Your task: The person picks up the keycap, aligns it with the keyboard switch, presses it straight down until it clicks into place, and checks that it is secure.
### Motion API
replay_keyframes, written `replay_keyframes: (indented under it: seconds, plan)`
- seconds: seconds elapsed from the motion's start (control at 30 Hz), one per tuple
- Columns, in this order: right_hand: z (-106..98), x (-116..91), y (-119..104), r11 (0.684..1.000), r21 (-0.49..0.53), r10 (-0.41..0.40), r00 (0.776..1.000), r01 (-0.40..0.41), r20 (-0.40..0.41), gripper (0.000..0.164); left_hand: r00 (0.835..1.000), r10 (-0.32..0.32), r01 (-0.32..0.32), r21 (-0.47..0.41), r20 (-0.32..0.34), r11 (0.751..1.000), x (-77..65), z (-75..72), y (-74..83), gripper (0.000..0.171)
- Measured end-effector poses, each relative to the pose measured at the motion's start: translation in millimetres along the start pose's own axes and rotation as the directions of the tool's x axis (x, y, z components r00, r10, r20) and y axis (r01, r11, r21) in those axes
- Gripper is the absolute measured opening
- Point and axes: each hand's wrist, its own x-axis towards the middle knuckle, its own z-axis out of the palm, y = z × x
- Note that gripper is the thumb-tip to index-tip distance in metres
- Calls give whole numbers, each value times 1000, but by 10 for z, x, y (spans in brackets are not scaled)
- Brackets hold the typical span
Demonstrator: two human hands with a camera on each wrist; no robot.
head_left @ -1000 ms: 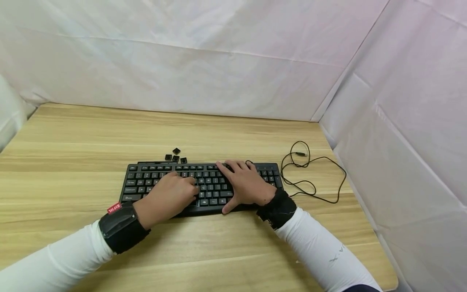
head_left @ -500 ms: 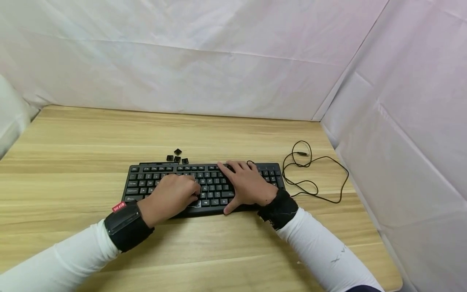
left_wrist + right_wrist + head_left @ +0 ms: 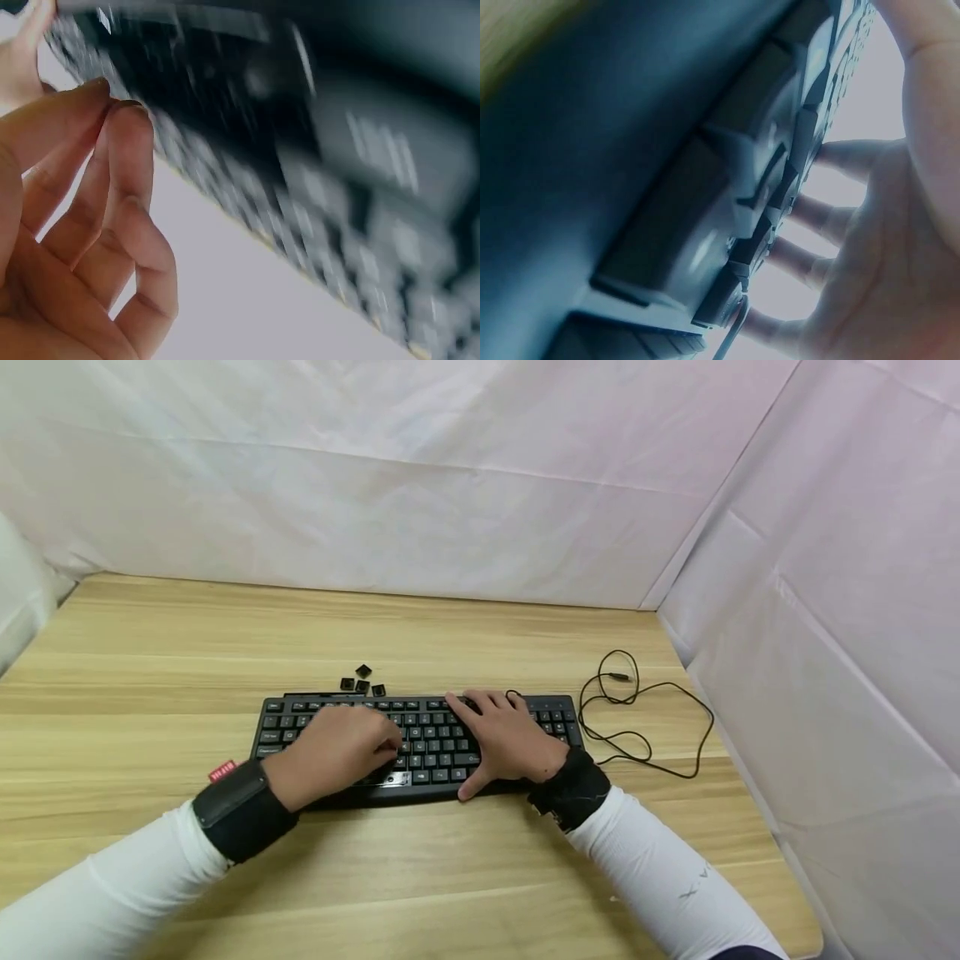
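Note:
A black keyboard (image 3: pixel 433 753) lies on the wooden table, under both hands. My left hand (image 3: pixel 341 747) is over its left middle, with thumb and index fingertips brought together in the left wrist view; the other fingers (image 3: pixel 97 247) are bent. A dark line shows at those fingertips, but I cannot tell whether it is a small thing being pinched. Below this hand, a glossy bare strip (image 3: pixel 395 778) shows at the front of the keyboard, without keys on it. My right hand (image 3: pixel 504 739) rests spread on the right part of the keyboard, thumb at its front edge.
Several loose black keycaps (image 3: pixel 362 687) lie behind the keyboard. A long thin black bar (image 3: pixel 311 695) lies along its back edge at the left. A black cable (image 3: pixel 647 758) loops on the table (image 3: pixel 450 877) to the right. White cloth (image 3: pixel 390 510) hangs behind.
My left hand has shifted a little to the left along the keyboard, baring more of the glossy strip. The right hand and the keycaps stay where they were.

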Motion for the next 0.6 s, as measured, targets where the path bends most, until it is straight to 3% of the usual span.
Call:
replay_keyframes:
  seconds: [0.17, 0.3, 0.6]
  plan:
    - [9, 12, -10, 1000, 5, 13, 1000, -13, 3, 134, 994, -108, 107, -11, -31, 994, -13, -221, -346, 8]
    - [12, 15, -9, 1000, 1, 12, 1000, -12, 3, 134, 987, -158, 159, 40, -27, 987, -52, -339, -592, 11]
    - [30, 7, 3, 1000, 9, 14, 1000, -14, 6, 134, 974, -205, 198, 73, 101, 977, -70, -304, -815, 19]
